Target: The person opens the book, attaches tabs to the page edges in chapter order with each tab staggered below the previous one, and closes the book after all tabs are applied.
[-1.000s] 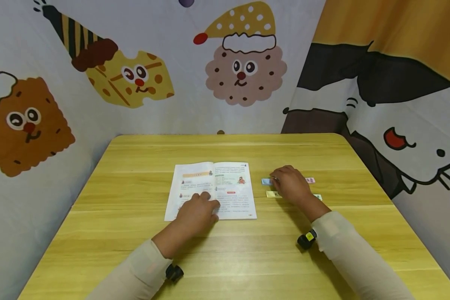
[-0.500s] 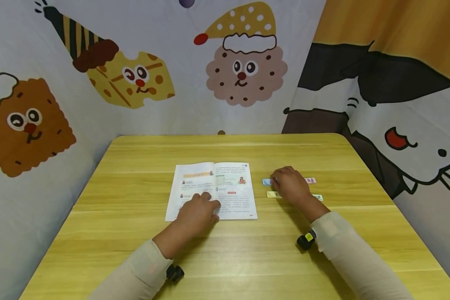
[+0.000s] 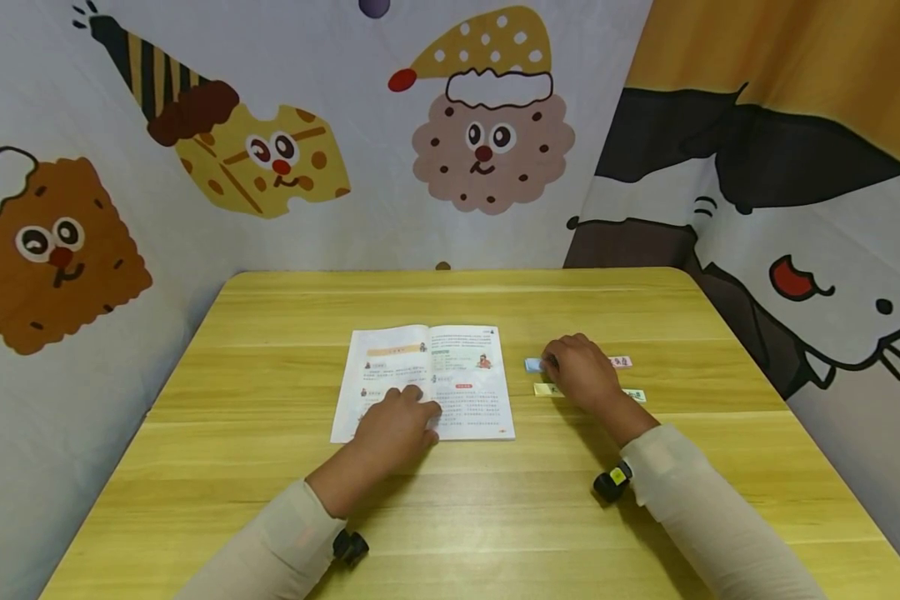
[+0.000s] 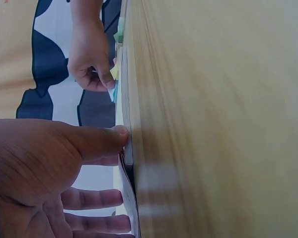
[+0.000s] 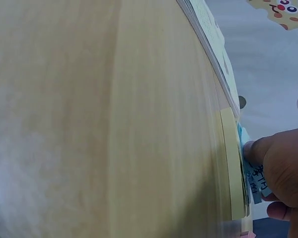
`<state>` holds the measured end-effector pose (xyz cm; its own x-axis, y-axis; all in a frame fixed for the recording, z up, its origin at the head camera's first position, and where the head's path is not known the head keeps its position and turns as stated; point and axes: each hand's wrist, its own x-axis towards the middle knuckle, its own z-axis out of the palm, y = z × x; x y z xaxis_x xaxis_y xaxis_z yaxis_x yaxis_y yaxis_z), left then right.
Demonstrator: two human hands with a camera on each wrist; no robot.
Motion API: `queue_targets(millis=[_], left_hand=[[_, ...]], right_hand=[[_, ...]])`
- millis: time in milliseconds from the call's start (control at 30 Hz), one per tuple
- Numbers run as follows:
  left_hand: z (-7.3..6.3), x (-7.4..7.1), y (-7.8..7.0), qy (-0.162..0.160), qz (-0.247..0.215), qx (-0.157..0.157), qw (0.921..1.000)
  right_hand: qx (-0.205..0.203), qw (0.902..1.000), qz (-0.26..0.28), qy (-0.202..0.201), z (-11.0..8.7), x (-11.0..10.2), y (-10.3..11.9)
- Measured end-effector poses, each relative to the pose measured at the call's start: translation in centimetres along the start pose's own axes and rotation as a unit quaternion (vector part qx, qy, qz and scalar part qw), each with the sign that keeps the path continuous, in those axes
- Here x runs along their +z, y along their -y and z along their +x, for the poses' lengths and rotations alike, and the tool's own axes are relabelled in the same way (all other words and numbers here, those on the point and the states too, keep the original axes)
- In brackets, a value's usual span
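An open book (image 3: pixel 468 350) with printed text and small coloured pictures lies flat on the wooden table. My left hand (image 3: pixel 393 425) rests on its lower middle, across the fold. In the left wrist view the fingers (image 4: pixel 97 198) reach straight onto the page, with the thumb at the book's edge. To the right of the book, my right hand (image 3: pixel 581 371) pinches a small blue sticky note (image 5: pixel 258 178) between thumb and fingers, and handwriting shows on it. The blue pad (image 3: pixel 532 365) under that hand is partly hidden.
A pink sticky pad (image 3: pixel 621 362) lies right of the right hand. Nearer me are a yellow pad (image 3: pixel 546 389) and a green pad (image 3: pixel 635 394), partly covered by the forearm. A printed cloth (image 3: pixel 307 242) hangs behind the table's far edge.
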<state>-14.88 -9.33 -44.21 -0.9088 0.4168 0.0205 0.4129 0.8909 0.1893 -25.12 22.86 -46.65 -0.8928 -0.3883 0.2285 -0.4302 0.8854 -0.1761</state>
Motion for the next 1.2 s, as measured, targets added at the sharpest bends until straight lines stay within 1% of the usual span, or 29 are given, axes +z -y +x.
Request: queue_targets(millis=[200,467,833,1033,1200], left_hand=[[0.0,0.0,0.0,0.0,0.001,0.001,1.0],[0.0,-0.1,0.0,0.003,0.0,0.002,1.0],[-0.1,-0.1,0.0,0.003,0.005,0.003,1.0],[0.0,-0.1,0.0,0.005,0.003,0.001,1.0],[0.0,0.0,0.0,0.009,0.004,-0.001,0.9999]], right_hand=[[0.012,0.9998,0.008,0.016,0.0,-0.1,0.0],[0.031,0.9993,0.006,0.02,-0.2,-0.2,0.1],[0.054,0.9977,0.027,0.032,-0.4,-0.8,0.5],[0.067,0.9968,0.036,0.024,-0.4,-1.2,0.8],[0.067,0.9964,0.05,0.013,-0.4,-1.5,0.9]])
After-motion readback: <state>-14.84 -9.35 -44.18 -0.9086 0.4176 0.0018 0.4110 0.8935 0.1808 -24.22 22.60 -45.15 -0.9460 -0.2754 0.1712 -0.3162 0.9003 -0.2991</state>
